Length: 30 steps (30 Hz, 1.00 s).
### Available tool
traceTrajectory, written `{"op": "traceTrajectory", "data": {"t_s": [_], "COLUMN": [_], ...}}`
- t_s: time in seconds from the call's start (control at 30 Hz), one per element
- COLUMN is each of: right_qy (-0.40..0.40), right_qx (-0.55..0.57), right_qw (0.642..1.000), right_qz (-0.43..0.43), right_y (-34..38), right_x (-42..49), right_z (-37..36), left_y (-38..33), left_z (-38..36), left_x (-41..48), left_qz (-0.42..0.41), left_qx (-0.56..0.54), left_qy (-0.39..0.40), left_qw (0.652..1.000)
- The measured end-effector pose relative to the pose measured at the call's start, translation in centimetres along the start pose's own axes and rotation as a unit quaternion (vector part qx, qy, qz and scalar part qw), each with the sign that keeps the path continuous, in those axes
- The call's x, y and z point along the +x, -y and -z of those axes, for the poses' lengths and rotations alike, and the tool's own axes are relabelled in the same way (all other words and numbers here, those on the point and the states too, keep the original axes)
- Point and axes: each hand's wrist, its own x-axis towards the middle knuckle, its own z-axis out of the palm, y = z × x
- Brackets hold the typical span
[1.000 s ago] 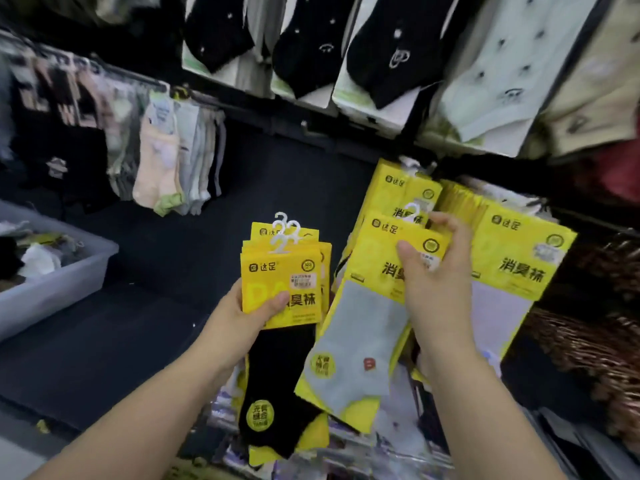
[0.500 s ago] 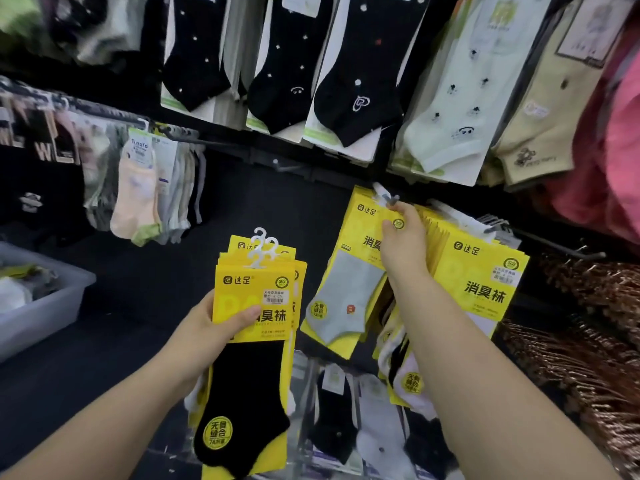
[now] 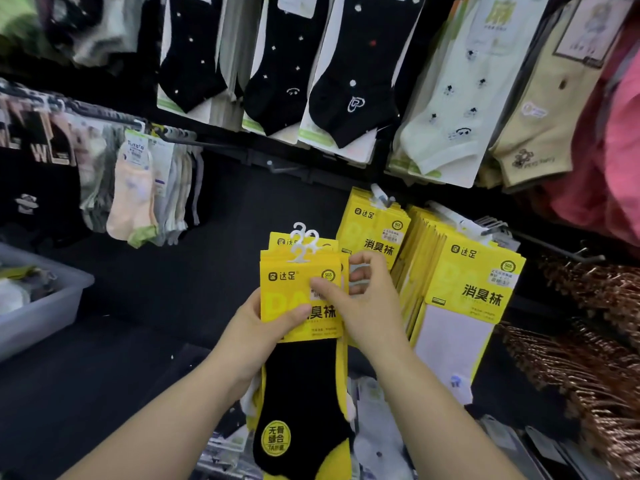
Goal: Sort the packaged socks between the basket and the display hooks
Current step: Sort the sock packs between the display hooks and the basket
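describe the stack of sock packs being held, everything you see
The stack of sock packs is several yellow card headers, white plastic hooks on top. The front pack shows a black sock with a round yellow sticker low down. It is upright; the left hand grips its left side, the right hand pinches its right edge.

Bin [image 3: 52,306] far left of hooked sock packs [image 3: 474,271]

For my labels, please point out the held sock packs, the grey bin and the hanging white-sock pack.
held sock packs [image 3: 287,289]: head view, yellow card.
grey bin [image 3: 52,306]: head view, front wall.
hanging white-sock pack [image 3: 478,271]: head view, yellow card.
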Motion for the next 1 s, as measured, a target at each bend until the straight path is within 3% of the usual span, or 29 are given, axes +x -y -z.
{"op": "traceTrajectory", "data": {"t_s": [0.27, 0.33, 0.43, 0.53, 0.83, 1.0], "right_qy": [0.055, 0.020, -0.093, -0.160, -0.209, -0.198], "right_qx": [0.203, 0.196, 0.137, 0.086, 0.122, 0.153], "right_qw": [0.973, 0.978, 0.986, 0.983, 0.968, 0.968], "right_qz": [-0.097, -0.075, -0.007, 0.004, -0.058, -0.031], "right_y": [-1.7, -1.5, -0.6, 0.4, 1.2, 0.0], "right_x": [0.9, 1.1, 2.3, 3.7, 6.0, 2.5], "right_z": [2.1, 2.6, 3.5, 3.6, 2.6, 1.3], "left_y": [1.1, 1.0, 0.4, -0.4, -1.7, -1.5], "left_z": [0.7, 1.3, 2.5, 4.0, 8.7, 9.0], "left_x": [-0.2, 0.2, 0.9, 1.6, 3.0, 2.6], "left_qz": [0.014, -0.001, -0.023, -0.041, -0.116, -0.102], "left_qx": [-0.044, -0.026, 0.008, 0.023, 0.035, 0.043], "left_qy": [0.019, -0.015, -0.055, -0.081, -0.230, -0.228], "left_qw": [0.999, 1.000, 0.998, 0.996, 0.966, 0.967]}}
